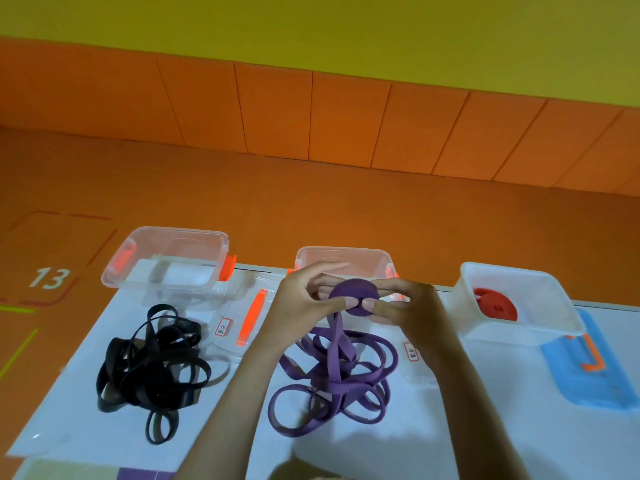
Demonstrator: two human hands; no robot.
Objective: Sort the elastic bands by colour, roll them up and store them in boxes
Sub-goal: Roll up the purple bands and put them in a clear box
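Left hand [304,301] and right hand [403,308] pinch the flat purple elastic roll [349,299] between them; its loose tail [332,372] hangs straight down to the white table [242,427], below both hands.

Left band pile [152,370] before left box [180,233]; middle pile [332,379] before middle box [346,250]; roll [495,304] inside right box [502,334].

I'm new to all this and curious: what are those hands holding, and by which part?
The purple elastic roll, pinched from either side: the left hand and right hand have thumbs on its near face, fingers behind. Its unrolled tail trails down unheld.
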